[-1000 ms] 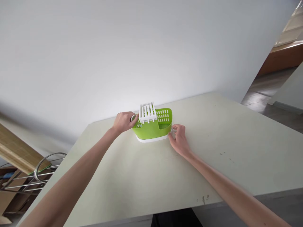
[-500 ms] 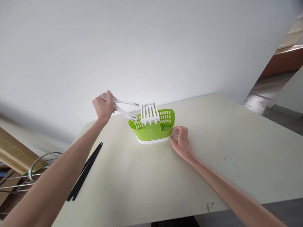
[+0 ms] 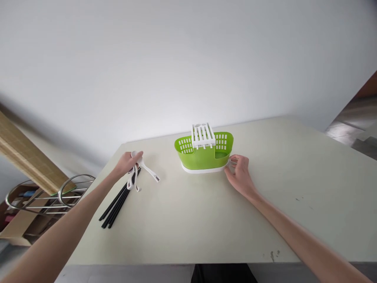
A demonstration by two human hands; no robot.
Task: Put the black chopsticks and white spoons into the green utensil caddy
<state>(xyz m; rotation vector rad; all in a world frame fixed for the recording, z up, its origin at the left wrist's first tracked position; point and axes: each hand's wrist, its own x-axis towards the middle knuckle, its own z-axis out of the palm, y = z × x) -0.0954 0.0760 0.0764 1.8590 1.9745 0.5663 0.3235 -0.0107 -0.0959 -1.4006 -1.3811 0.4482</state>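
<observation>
Spreads out as a smooth, pale grey-green, straight-edged table [image 3: 191, 220]. Bears a bright green, oval plastic basket [image 3: 203, 159] with slotted walls, upright on a flat white plastic base [image 3: 203, 171]. Carries several thin, straight black sticks [image 3: 116, 208] in a loose, slanting bundle, to the left front of the basket. Shows small dark scuff marks [image 3: 272, 256] to the basket's right front.
</observation>
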